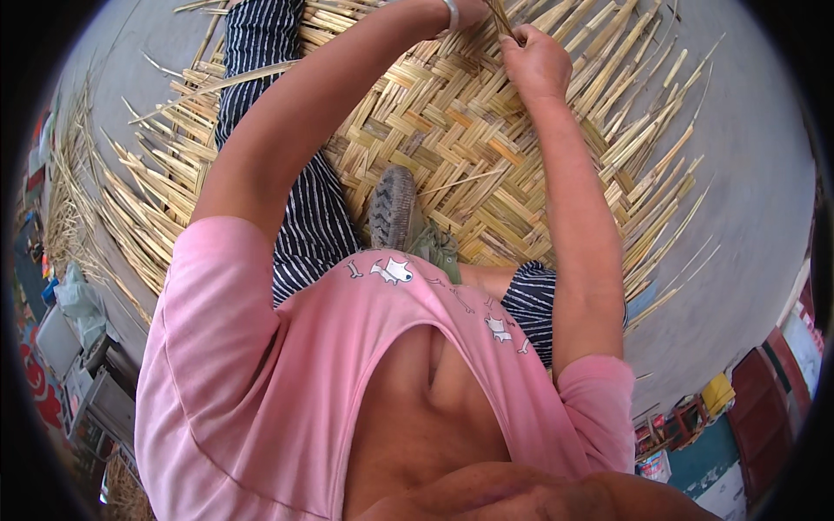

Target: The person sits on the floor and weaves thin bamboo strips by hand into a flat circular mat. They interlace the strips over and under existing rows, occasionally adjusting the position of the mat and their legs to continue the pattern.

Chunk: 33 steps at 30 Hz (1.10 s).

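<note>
Filling the near view, a pink shirt (217, 373) bears printed white dogs (393, 272) and bones, drawn in thin dark line. Both bare arms reach forward from its short sleeves. Striped trousers (313, 213), dark with white lines, cover the person's spread legs, the left one stretched out over the mat's left part. A shoe (393, 208) lies between the legs, its dark, blocky tread in view, with green cloth (437, 250) just beside it.

The mat (452, 122) lies on the floor beneath the legs and hands, its middle woven in a zigzag of flat yellow and greenish reed. Long unwoven ends (651, 204) fan out on the left and right. One pale reed (217, 89) crosses the left leg.

Beyond, at the upper edge, the right hand (539, 65) is closed, thumb and fingers pinching a few thin strips (499, 16). The left hand (471, 13), a silvery bracelet (451, 16) at its wrist, is close by; the edge cuts it off, so its grip cannot be made out.

Around the mat is grey floor (721, 252), with loose straw (74, 187) at left. Farther off are a plastic bag (80, 300), a yellow thing (718, 395) and packets (656, 466), any lettering too small to read.
</note>
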Available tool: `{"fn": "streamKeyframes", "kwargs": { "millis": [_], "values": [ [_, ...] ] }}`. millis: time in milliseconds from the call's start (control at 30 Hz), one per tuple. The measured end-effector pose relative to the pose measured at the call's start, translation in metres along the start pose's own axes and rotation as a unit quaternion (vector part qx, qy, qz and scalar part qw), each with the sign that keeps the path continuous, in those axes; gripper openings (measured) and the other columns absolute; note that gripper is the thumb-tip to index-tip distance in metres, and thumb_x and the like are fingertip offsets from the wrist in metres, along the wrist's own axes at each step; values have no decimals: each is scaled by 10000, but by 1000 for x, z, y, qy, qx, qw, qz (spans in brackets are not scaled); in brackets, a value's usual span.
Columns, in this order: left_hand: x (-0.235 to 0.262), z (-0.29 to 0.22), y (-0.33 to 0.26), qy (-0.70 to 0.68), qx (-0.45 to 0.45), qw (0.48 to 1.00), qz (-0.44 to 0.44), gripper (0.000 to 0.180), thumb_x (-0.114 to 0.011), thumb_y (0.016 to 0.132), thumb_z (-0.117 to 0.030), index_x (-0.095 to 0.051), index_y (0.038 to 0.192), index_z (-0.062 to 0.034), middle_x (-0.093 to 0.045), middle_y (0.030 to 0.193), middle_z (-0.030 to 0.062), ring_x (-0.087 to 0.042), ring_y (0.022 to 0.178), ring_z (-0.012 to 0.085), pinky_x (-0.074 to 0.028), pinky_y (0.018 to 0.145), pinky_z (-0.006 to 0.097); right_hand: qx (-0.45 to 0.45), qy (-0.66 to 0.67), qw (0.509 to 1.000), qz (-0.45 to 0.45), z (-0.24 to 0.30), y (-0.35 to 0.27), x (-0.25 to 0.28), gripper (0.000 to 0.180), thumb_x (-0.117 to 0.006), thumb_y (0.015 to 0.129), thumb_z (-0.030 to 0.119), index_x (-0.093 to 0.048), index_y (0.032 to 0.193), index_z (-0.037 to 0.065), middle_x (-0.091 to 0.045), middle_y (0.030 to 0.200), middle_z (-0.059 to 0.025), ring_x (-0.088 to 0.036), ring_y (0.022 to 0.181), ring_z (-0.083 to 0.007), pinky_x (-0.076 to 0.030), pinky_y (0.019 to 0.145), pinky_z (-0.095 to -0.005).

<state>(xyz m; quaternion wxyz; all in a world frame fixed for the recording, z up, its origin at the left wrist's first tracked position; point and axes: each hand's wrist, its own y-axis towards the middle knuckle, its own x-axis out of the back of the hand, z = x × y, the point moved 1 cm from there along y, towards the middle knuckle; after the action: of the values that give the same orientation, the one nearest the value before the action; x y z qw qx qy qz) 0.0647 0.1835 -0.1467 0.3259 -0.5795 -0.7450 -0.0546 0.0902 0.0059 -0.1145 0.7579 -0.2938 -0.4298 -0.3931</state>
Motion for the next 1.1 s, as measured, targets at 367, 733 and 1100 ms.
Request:
{"fn": "streamKeyframes", "kwargs": {
  "millis": [367,733,1100],
  "values": [
    [-26,-8,2,170,37,984,48,378,-795,736,-329,-798,972,-34,-766,978,207,-745,939,324,-578,828,410,-40,127,988,-79,5,-13,-2,261,-704,860,327,-749,950,86,-746,845,-146,-714,833,-362,-551,784,-452],
    [-39,12,14,-30,85,985,150,326,-811,787,-285,-754,921,7,-748,811,153,-721,768,267,-575,708,390,-96,257,950,-146,-12,-19,-21,254,-747,839,268,-702,887,23,-739,762,-124,-721,725,-314,-559,710,-413],
    [-17,8,-15,-183,83,973,111,246,-830,872,-243,-768,990,-35,-737,835,32,-636,711,108,-503,647,276,-136,367,912,-127,-3,-20,-18,207,-725,897,168,-617,814,12,-689,634,-90,-710,560,-185,-534,563,-329]
  ]
}}
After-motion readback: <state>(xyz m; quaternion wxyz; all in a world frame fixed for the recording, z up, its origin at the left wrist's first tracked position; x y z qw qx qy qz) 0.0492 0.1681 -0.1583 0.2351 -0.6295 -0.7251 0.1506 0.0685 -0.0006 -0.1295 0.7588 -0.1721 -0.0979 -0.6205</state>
